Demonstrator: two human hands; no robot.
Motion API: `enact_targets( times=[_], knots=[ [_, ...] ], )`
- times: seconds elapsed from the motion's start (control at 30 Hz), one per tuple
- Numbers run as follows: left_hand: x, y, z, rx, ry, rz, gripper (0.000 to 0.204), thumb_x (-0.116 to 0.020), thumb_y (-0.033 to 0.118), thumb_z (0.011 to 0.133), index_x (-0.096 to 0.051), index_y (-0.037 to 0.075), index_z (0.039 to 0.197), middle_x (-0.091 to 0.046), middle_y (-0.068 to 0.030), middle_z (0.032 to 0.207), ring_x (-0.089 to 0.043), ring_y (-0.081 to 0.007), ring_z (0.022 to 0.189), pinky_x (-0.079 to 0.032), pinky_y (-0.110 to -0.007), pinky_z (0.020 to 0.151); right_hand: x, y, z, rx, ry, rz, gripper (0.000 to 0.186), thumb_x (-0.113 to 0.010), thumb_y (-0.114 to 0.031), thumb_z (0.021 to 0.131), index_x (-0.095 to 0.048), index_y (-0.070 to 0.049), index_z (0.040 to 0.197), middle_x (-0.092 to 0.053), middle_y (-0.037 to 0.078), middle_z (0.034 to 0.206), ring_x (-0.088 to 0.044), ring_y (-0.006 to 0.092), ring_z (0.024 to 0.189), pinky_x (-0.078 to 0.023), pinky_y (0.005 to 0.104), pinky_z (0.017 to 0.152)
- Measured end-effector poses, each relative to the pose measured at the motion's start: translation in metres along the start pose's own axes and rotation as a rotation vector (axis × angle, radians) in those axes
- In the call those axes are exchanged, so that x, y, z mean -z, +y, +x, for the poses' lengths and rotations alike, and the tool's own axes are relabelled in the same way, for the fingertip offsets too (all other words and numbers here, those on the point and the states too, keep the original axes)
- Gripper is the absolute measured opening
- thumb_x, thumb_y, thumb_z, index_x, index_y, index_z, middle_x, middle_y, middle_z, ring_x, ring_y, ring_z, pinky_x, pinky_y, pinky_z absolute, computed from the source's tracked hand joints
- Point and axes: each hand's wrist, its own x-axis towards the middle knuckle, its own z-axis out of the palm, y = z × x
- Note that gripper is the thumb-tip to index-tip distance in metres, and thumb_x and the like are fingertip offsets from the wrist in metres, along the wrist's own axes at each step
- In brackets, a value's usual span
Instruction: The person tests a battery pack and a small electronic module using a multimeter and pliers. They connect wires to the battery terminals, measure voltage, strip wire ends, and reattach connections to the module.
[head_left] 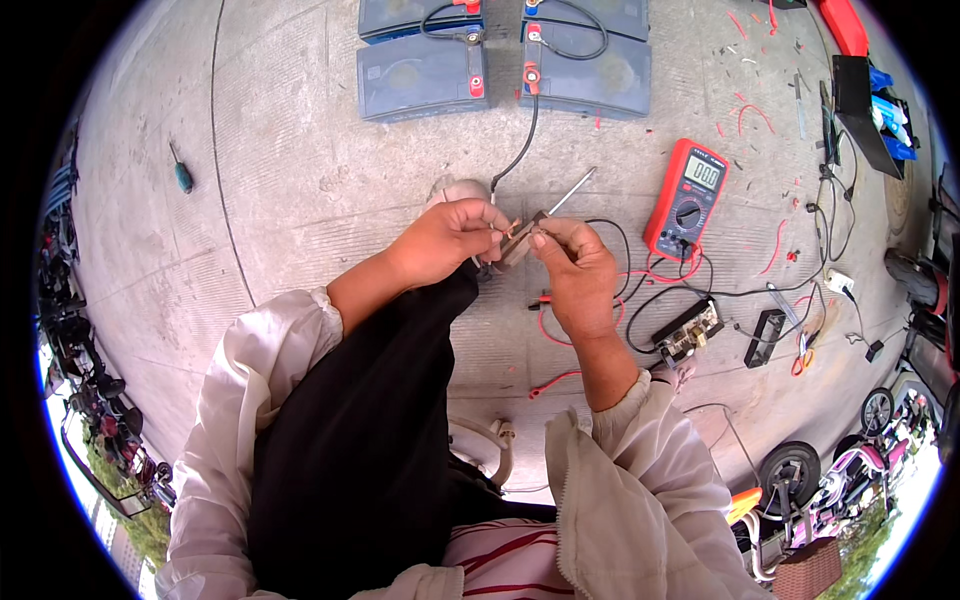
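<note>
My left hand (455, 240) is closed, with thumb and forefinger pinching a thin wire end that shows a little bare copper. Just to its right, my right hand (580, 262) is closed too, its thumb and fingertips at the brownish handle of a screwdriver (573, 192). The metal shaft points up and to the right. A black cable (522, 150) runs down from the battery (585, 82) to just behind my left fingers; whether it joins the pinched wire is hidden. Black cloth (370, 400) lies over my left leg below the hands.
A red multimeter (687, 200) lies right of my hands, with leads around it. Nearby are an exposed circuit board (688, 332), a black casing (765, 338) and orange-handled scissors (803, 358). Another battery (422, 85) stands ahead. A teal-handled screwdriver (182, 174) lies left; a toolbox (862, 110) stands far right.
</note>
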Motion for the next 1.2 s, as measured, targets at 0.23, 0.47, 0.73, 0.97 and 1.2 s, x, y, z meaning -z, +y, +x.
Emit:
enact_targets(
  times=[0.23,0.47,0.73,0.97,1.2],
  knots=[
    [0.005,-0.002,-0.004,-0.010,-0.041,-0.039,0.011,-0.055,0.003,0.094,-0.061,0.001,0.104,-0.064,-0.0034,0.086,-0.060,-0.0097,0.080,-0.050,-0.025,0.076,-0.020,-0.012,-0.006,-0.158,-0.094,0.121,0.012,-0.066,-0.001,0.087,-0.064,0.003,0.098,-0.066,0.005,0.087,-0.060,0.0094,0.077,-0.049,0.0235,0.071],
    [0.006,0.001,-0.007,-0.026,-0.082,-0.023,0.004,-0.058,0.004,0.093,-0.059,0.002,0.096,-0.065,-0.0032,0.087,-0.060,-0.0080,0.081,-0.049,-0.023,0.076,-0.027,-0.007,-0.008,-0.191,-0.109,0.158,0.013,-0.066,-0.001,0.087,-0.064,0.004,0.098,-0.067,0.007,0.088,-0.062,0.0109,0.080,-0.050,0.0237,0.073],
    [0.009,0.001,-0.010,-0.074,0.005,0.014,0.004,-0.060,0.001,0.092,-0.059,0.003,0.095,-0.065,-0.0030,0.089,-0.061,-0.0080,0.084,-0.050,-0.023,0.076,-0.029,-0.006,-0.012,-0.142,-0.098,0.149,0.015,-0.065,-0.003,0.089,-0.067,0.004,0.101,-0.068,0.006,0.090,-0.061,0.0092,0.080,-0.050,0.0226,0.073],
    [0.009,0.002,-0.010,-0.075,-0.003,0.025,0.003,-0.060,0.001,0.091,-0.060,0.002,0.094,-0.065,-0.0030,0.090,-0.061,-0.0081,0.085,-0.050,-0.023,0.076,-0.030,-0.002,-0.012,-0.141,-0.064,0.105,0.013,-0.064,-0.004,0.089,-0.068,0.004,0.099,-0.068,0.004,0.086,-0.059,0.0073,0.076,-0.049,0.0215,0.070],
    [0.007,0.005,-0.011,-0.066,-0.003,-0.007,0.003,-0.062,0.000,0.090,-0.062,0.002,0.092,-0.067,-0.0043,0.089,-0.062,-0.0081,0.081,-0.051,-0.023,0.075,-0.032,-0.004,-0.009,-0.129,-0.023,0.068,0.012,-0.065,-0.005,0.088,-0.069,0.003,0.096,-0.066,0.001,0.079,-0.056,0.0057,0.071,-0.047,0.0209,0.067]
  ],
)
